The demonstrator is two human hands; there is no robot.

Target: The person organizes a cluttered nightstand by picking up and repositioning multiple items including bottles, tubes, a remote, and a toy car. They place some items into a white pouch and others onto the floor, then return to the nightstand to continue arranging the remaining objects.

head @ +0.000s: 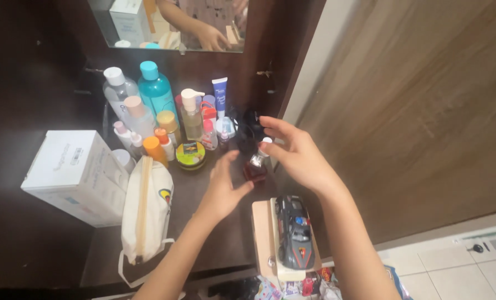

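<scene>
Dark shelf (214,233) | right hand (298,158) grips small bottle (257,164) | left hand (224,186) open beside

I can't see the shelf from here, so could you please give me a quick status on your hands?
Right hand pinching small dark bottle at its cap. Left hand open, just beside bottle. Toy car on wooden block close below; crowded toiletry bottles behind.

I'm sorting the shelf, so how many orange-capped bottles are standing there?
2. One orange-capped bottle stands beside the white pouch; a smaller one stands just right of it, left of the yellow-lidded jar. Others may be hidden behind taller bottles.
</scene>
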